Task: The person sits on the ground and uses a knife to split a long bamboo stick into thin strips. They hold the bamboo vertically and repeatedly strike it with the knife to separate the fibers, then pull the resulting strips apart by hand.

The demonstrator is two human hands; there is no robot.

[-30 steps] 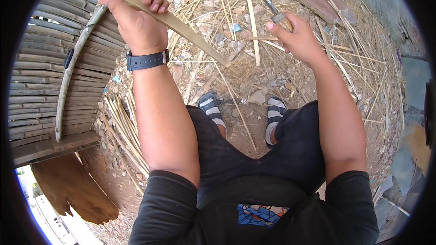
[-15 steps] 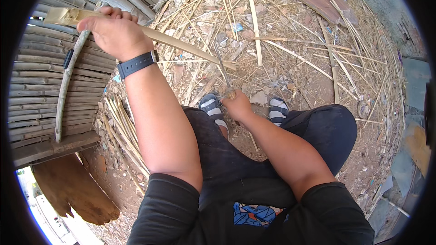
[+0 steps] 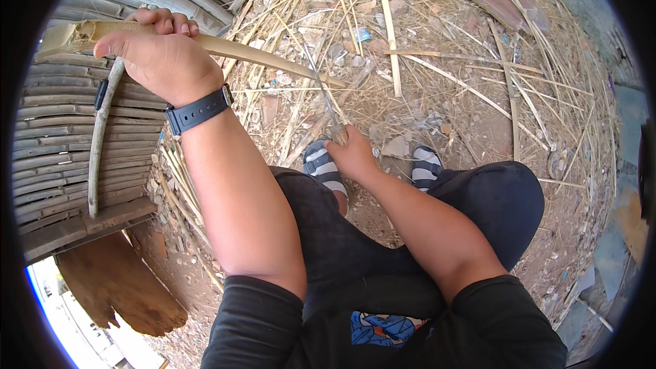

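My left hand (image 3: 160, 55) is clamped on the bamboo strip (image 3: 260, 58) above the ground (image 3: 478, 130); my right hand (image 3: 352, 154) grips a thin blade (image 3: 321, 89). I should keep the strip steady and cut away from my fingers.

Seated person, bamboo on all sides

The slatted bamboo panel (image 3: 61, 130) lies at left, a wooden board (image 3: 116, 287) nearer below it. The left hand (image 3: 160, 58) holds a bamboo strip (image 3: 225, 48) over the panel's edge; the right hand (image 3: 352, 157) sits between two sandalled feet (image 3: 324, 167), scattered bamboo splits (image 3: 437, 75) beyond.
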